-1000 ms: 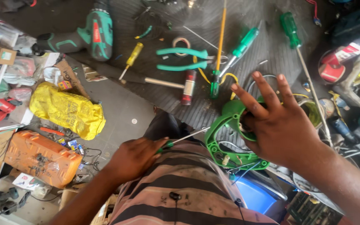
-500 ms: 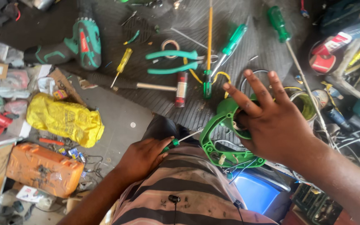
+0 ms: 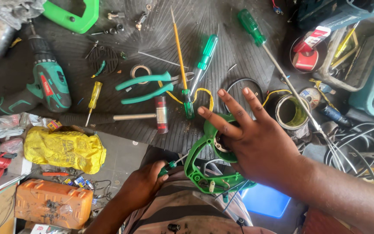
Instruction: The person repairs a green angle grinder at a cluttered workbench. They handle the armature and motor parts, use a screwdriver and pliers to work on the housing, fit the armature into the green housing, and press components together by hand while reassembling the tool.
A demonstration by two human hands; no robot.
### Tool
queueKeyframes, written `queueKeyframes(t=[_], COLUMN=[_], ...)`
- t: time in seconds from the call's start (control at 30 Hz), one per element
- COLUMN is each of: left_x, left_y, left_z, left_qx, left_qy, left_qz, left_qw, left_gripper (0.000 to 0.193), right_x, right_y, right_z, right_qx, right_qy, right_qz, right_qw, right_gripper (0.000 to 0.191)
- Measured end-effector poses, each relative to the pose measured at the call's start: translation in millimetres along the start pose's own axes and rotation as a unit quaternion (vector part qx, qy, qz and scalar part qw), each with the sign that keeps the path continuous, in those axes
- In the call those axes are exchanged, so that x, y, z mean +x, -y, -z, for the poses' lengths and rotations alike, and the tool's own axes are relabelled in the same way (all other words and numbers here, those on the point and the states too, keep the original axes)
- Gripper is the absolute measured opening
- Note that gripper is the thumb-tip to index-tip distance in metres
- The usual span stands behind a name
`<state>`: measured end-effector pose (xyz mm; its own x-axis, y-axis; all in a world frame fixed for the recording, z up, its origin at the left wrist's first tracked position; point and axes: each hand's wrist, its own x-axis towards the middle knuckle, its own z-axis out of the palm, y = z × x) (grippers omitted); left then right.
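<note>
Where tools clutter, crate (image 3: 360,65) full.

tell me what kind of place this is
Probably a small repair workshop: a green cordless drill, pliers and screwdrivers lie scattered on a ribbed black mat, with coils of wire at the side.
</note>
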<state>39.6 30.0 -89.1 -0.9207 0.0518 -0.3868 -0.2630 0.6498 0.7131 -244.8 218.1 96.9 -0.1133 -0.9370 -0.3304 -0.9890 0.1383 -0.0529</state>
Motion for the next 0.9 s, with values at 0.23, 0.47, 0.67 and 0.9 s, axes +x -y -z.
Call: queueKeyframes(t=[0.23, 0.47, 0.67, 0.9], left_x=[23.6, 31.9, 47.3, 61.5], left_y=[-4.7, -19.3, -14.6, -27.1], left_z=[-5.3, 10.0, 15.5, 0.3], left_qx=[-0.030, -0.014, -0.020, -0.038], left_qy=[-0.005, -0.047, -0.030, -0.029], left_qz=[-0.004, -0.002, 0.018, 0.040], left_qw=[1.000, 0.999, 0.999, 0.998], left_gripper=[0.041, 0.036, 0.036, 0.039], right_x=[5.3, -7.0, -53.8, -89.2], right_y=[-14.7, -36.2, -44.5, -20.1], right_z=[-13.7, -19.6, -51.7, -134.9], right_qx=[-0.017, 0.115, 0.363, 0.526], right_qy=[-0.031, -0.083, -0.324, -0.448], right_qz=[0.001, 0.019, -0.117, -0.194], right_qw=[0.999, 0.990, 0.866, 0.697], right_gripper=[0.030, 0.044, 0.043, 0.068])
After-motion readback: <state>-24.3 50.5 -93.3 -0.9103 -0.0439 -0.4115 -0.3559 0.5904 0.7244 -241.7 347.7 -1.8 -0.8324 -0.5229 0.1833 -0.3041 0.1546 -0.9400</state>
